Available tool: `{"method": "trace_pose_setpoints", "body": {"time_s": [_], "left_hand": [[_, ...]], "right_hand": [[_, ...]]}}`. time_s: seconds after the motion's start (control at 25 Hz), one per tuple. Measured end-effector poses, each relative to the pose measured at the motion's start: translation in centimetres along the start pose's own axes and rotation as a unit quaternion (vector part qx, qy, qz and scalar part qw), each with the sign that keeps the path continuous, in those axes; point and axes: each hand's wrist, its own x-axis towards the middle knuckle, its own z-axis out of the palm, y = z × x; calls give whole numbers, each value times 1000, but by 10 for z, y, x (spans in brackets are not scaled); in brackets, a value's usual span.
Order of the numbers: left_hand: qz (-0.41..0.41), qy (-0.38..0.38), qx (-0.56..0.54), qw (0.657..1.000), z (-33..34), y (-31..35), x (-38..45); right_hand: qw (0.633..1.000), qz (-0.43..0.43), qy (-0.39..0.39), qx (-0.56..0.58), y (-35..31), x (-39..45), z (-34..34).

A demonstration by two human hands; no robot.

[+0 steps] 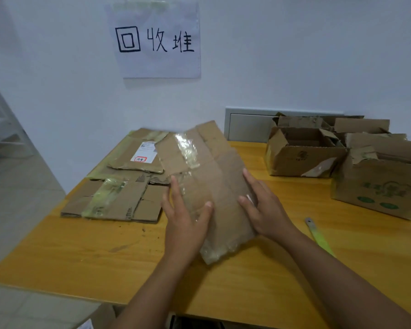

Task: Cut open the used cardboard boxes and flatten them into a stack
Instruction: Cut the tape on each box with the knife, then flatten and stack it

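A flattened brown cardboard box (214,167) with clear tape on it lies tilted across the middle of the wooden table, its far end raised. My left hand (185,219) lies flat on its left side with straight fingers. My right hand (263,207) presses on its right edge, fingers straight too. To the left, a stack of flattened boxes (121,186) rests on the table; the top piece carries a white shipping label. At the right stand several unflattened boxes, one open-topped (301,157) and one with green print (380,188).
A utility knife (318,236) with a yellow-green handle lies on the table right of my right forearm. A paper sign (157,41) with handwritten characters hangs on the white wall. The table's left edge (57,205) drops to a tiled floor.
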Motion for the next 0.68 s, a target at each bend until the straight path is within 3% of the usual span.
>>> {"method": "trace_pose_setpoints", "body": {"time_s": [0.12,0.24,0.44,0.68], "left_hand": [[20,-15,3,1000,-20,-17,15],[11,20,38,999,-41,-34,51],[13,50,190,980,-79,-63,137],[-10,-49,362,931,-101,-99,222]], "right_hand": [[999,13,12,26,-17,35,29],[997,48,-16,56,-33,70,65],[991,53,-98,80,-57,139,123],[990,32,-134,-39,-70,201,178]]}}
